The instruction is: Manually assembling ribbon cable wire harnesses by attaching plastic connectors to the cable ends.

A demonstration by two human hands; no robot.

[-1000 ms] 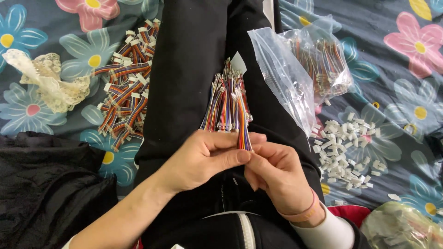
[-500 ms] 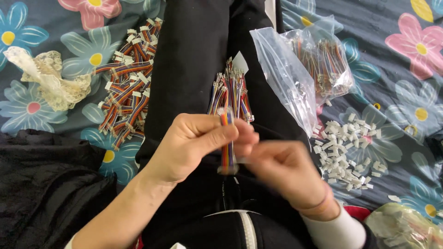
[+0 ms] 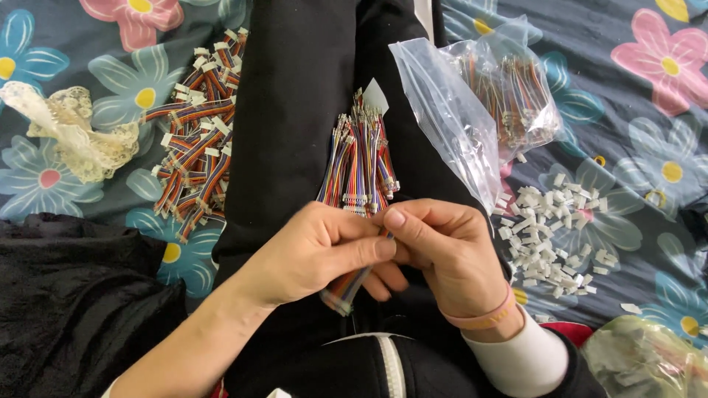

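We see our left hand [image 3: 313, 250] and right hand [image 3: 442, 247] meeting over the lap, fingers pinched together on one short rainbow-coloured ribbon cable [image 3: 346, 287], whose connector end hangs out below the left palm. Just beyond the hands, a bundle of similar multicoloured wire leads [image 3: 358, 162] lies on the black trouser leg [image 3: 295, 110]. Far left on the flowered bedsheet [image 3: 634, 110] sits a heap of finished rainbow cables [image 3: 195, 155] beside a scrap of cream lace [image 3: 70, 136]. To the right lie a clear plastic bag [image 3: 479, 103] of cables and scattered small white plastic connector housings [image 3: 549, 239].
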